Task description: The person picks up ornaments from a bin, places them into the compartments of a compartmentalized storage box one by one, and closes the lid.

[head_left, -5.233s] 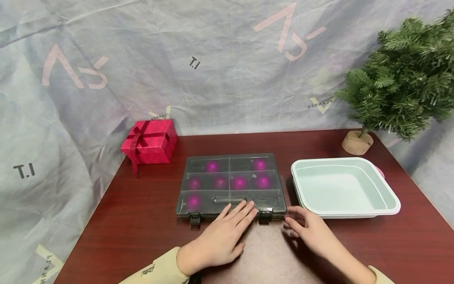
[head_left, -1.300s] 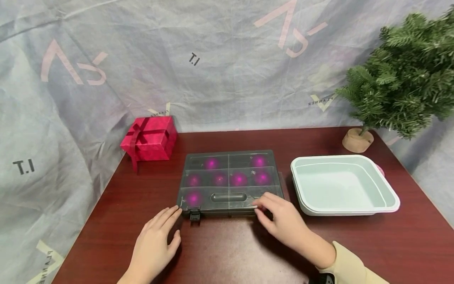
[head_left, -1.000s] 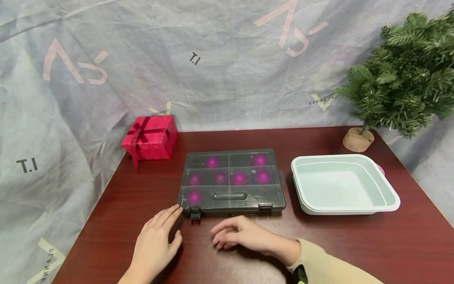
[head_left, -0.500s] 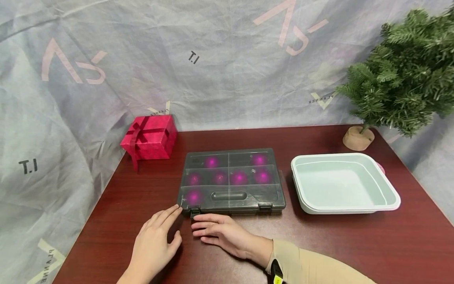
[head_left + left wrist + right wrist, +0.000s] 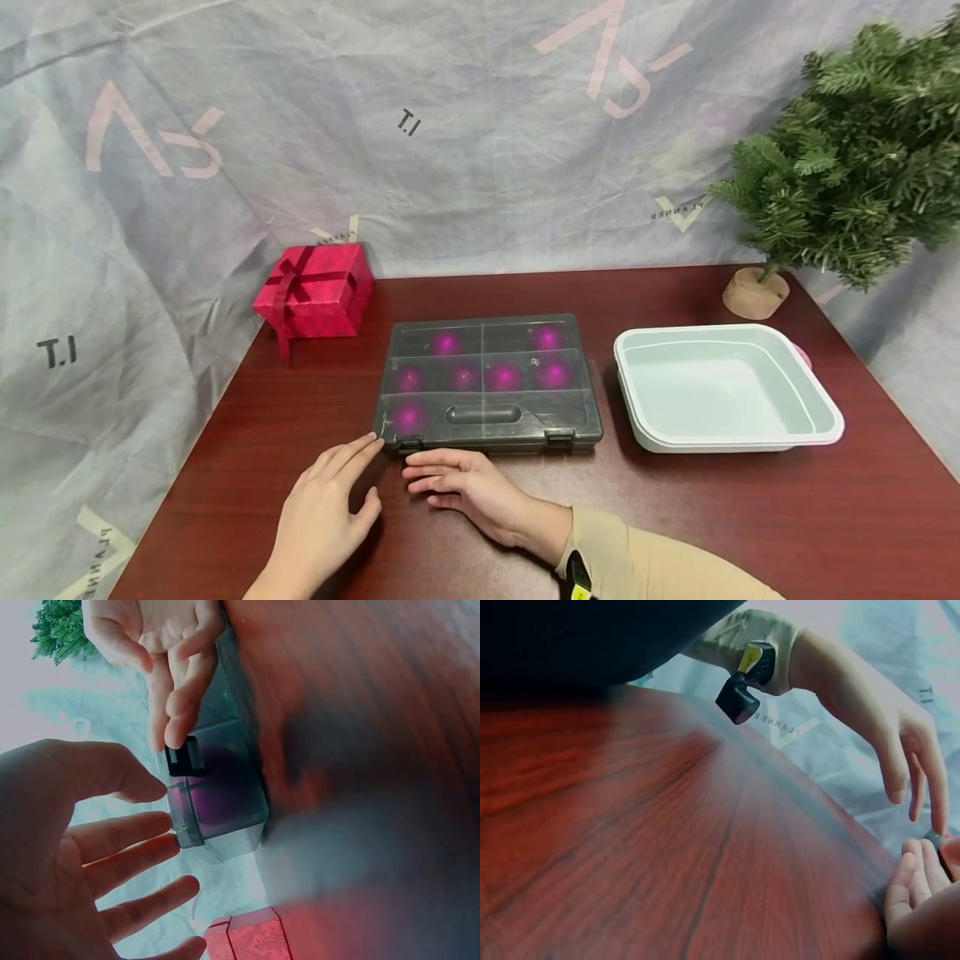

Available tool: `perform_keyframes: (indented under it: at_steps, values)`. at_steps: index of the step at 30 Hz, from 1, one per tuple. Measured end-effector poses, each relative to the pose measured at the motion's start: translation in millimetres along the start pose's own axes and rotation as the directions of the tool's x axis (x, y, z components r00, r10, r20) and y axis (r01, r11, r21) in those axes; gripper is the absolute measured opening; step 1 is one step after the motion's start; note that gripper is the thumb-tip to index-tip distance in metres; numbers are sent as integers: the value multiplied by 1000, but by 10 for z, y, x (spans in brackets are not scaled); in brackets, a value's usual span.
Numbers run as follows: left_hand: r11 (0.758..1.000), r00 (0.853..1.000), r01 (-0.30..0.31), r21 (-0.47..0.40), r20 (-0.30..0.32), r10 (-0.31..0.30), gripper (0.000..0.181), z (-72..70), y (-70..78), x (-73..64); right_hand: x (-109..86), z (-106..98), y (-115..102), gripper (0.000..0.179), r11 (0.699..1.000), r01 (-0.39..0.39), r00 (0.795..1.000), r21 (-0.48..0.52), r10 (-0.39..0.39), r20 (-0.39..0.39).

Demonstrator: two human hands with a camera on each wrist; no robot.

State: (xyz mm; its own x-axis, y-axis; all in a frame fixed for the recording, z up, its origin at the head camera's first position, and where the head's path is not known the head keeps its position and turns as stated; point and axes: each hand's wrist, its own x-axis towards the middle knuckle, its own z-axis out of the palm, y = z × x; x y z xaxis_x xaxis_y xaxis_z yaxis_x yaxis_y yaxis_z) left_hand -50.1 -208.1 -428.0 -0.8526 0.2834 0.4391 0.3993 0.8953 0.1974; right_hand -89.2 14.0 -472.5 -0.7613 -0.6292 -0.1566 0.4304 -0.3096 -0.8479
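A dark see-through compartment box [image 5: 487, 362] lies flat with its lid down, several magenta balls showing through it. Extended fingers of my left hand [image 5: 322, 508] touch its front left corner. My right hand [image 5: 480, 492] is at the front left latch [image 5: 185, 759], its fingertips against that black clasp in the left wrist view. The front right latch [image 5: 559, 437] lies up against the box edge. Neither hand grips anything. In the right wrist view the left hand [image 5: 885, 712] hangs over the table, and the box is mostly hidden.
A pale green tray [image 5: 727, 392] stands right of the box. At the back left is a red gift box [image 5: 318, 292] with a ribbon. A small artificial fir tree [image 5: 840, 167] on a wooden base stands at the back right, before a grey cloth.
My right hand has moved from the right latch to the left one. Both latches hung outward at first; now they are up against the box. My left hand went from the lid to the left corner.
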Motion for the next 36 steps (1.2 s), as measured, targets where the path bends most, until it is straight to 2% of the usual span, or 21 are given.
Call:
perform_keyframes:
  at_steps: [4,7,8,9,10,11,12,13,15,16,17,18,19,20,22,23,25,29,32,36]
  values:
    - [1000,1000,2,-5,-12,-2,55,0,8,-6,11,5,-10,48,997,40,999,-68,-41,-8]
    - [1000,1000,0,-9,-20,0,56,8,12,-9,11,21,-26,47,970,114,993,-213,-117,-2]
    - [1000,1000,0,-9,-22,0,56,11,13,-10,13,23,-33,44,948,160,987,-275,-162,12]
    - [1000,1000,0,-11,-24,0,56,15,13,-11,12,24,-42,42,912,223,974,-345,-225,37]
    - [1000,1000,1,-11,-24,-1,56,20,14,-12,15,20,-50,38,852,302,951,-428,-300,72]
    - [1000,1000,2,-11,-25,-2,56,23,14,-14,24,14,-62,35,769,386,917,-510,-383,116]
    - [1000,1000,4,-11,-24,-4,57,26,15,-17,38,7,-77,31,660,471,867,-585,-468,170]
    - [1000,1000,6,-12,-24,-7,57,29,16,-21,57,-3,-94,28,533,543,807,-649,-544,228]
    - [1000,1000,11,-12,-19,-11,58,36,18,-28,108,-23,-137,27,225,594,681,-772,-651,334]
    - [1000,1000,13,-10,-16,-13,59,38,20,-33,139,-33,-159,28,84,575,633,-814,-676,377]
    - [1000,1000,14,-8,-13,-14,59,40,22,-39,171,-39,-181,29,-26,540,604,-842,-685,408]
    - [1000,1000,14,-7,-11,-14,60,42,25,-44,198,-41,-205,30,-119,495,590,-861,-682,433]
    - [1000,1000,13,-3,-11,-13,61,44,28,-49,222,-40,-226,32,-189,446,593,-875,-669,447]
    - [1000,1000,12,-1,-12,-12,61,47,30,-54,245,-38,-244,32,-247,398,606,-884,-653,455]
    - [1000,1000,9,6,-15,-9,62,54,36,-61,286,-28,-267,30,-309,329,642,-892,-620,451]
    - [1000,1000,8,9,-17,-7,63,57,39,-63,304,-20,-276,28,-323,307,656,-895,-609,445]
    - [1000,1000,7,14,-20,-7,63,67,42,-65,335,-8,-289,24,-340,280,672,-898,-599,436]
    - [1000,1000,12,17,-25,-11,62,73,49,-66,379,5,-303,17,-348,289,662,-892,-601,448]
    - [1000,999,15,14,-29,-15,62,64,54,-66,397,14,-309,14,-365,304,651,-880,-595,472]
    - [1000,999,20,9,-29,-19,62,52,60,-67,405,32,-313,12,-374,306,654,-876,-586,479]
